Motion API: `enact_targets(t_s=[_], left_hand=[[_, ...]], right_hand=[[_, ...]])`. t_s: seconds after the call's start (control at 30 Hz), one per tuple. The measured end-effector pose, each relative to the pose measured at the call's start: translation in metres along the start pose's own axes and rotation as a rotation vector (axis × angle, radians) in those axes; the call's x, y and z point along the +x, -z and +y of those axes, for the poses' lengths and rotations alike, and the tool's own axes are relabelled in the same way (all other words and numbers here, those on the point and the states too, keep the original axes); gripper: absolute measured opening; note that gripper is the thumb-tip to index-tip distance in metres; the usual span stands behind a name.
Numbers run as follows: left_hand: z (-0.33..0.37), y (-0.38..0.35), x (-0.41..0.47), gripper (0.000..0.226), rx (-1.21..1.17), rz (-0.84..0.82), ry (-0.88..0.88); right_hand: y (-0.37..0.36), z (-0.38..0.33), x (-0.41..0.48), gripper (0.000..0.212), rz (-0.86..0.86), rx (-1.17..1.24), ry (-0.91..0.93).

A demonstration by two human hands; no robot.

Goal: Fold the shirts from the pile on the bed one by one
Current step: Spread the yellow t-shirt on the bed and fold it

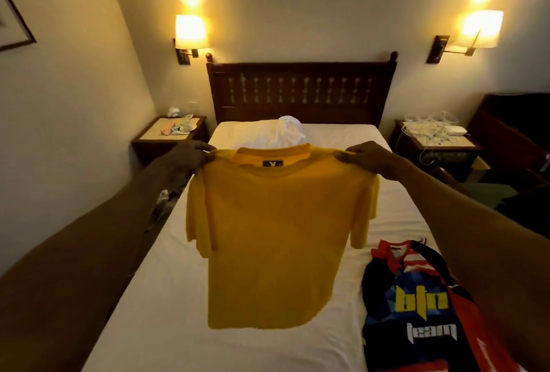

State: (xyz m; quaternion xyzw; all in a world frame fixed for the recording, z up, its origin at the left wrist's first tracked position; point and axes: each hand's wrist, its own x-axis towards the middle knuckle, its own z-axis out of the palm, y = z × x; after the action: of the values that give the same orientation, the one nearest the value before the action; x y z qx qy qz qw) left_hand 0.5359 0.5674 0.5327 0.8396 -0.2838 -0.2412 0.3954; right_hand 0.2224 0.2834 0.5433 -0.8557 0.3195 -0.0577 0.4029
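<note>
This is a bedroom, with the look of a hotel or guest room. A bed (166, 297) under a plain white sheet fills the middle, its head against a dark wooden headboard (300, 88) with turned spindles. Matching shaded lamps glow on the wall above it, the left lamp (190, 31) and the right lamp (482, 29), each on a bracket arm. A dark bedside table flanks each side: the left nightstand (154, 130) holds a glass (187, 125), the right nightstand (458, 141) a tangle of white cables (428, 124). A framed picture (15, 23) hangs on the left wall.
</note>
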Motion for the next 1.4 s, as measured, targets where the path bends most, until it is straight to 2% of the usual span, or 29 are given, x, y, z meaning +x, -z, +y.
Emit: enact_targets(t_s=[0.13, 0.27, 0.37, 0.47, 0.63, 0.67, 0.73, 0.9, 1.0, 1.1, 1.17, 1.3, 1.4], left_hand=[[0.008, -0.008, 0.053, 0.030, 0.251, -0.115, -0.109], [0.015, -0.040, 0.091, 0.024, 0.362, -0.133, -0.296], [0.029, -0.076, 0.111, 0.025, 0.278, -0.107, -0.365], [0.046, -0.117, 0.125, 0.028, 0.229, -0.138, -0.417], [0.085, -0.192, 0.136, 0.022, 0.050, -0.227, -0.374], [0.095, -0.208, 0.137, 0.021, -0.009, -0.249, -0.348], [0.117, -0.245, 0.140, 0.015, -0.133, -0.312, -0.303], [0.168, -0.322, 0.141, 0.012, -0.223, -0.329, -0.300], [0.172, -0.340, 0.138, 0.017, -0.232, -0.294, -0.269], [0.145, -0.337, 0.139, 0.031, -0.146, -0.222, -0.297], [0.111, -0.327, 0.146, 0.030, -0.197, -0.211, -0.187], [0.024, -0.299, 0.143, 0.025, -0.328, -0.176, -0.051], [-0.059, -0.288, 0.137, 0.038, -0.371, -0.161, 0.096]], right_hand=[[-0.017, 0.010, 0.018, 0.044, 0.181, -0.002, 0.011], [-0.017, 0.039, 0.020, 0.041, 0.311, -0.023, -0.105], [-0.006, 0.074, 0.008, 0.037, 0.395, 0.006, -0.203], [0.012, 0.102, -0.010, 0.043, 0.433, 0.010, -0.265], [0.050, 0.141, -0.036, 0.068, 0.526, 0.020, -0.291], [0.058, 0.147, -0.044, 0.063, 0.559, 0.022, -0.295], [0.072, 0.159, -0.062, 0.038, 0.650, 0.008, -0.312], [0.096, 0.187, -0.095, 0.046, 0.836, 0.043, -0.340], [0.092, 0.183, -0.098, 0.048, 0.785, 0.104, -0.367], [0.066, 0.169, -0.091, 0.035, 0.642, 0.224, -0.398], [0.037, 0.158, -0.080, 0.032, 0.527, 0.262, -0.400], [-0.049, 0.141, -0.061, 0.046, 0.372, 0.221, -0.391], [-0.137, 0.149, -0.050, 0.039, 0.284, 0.159, -0.408]])
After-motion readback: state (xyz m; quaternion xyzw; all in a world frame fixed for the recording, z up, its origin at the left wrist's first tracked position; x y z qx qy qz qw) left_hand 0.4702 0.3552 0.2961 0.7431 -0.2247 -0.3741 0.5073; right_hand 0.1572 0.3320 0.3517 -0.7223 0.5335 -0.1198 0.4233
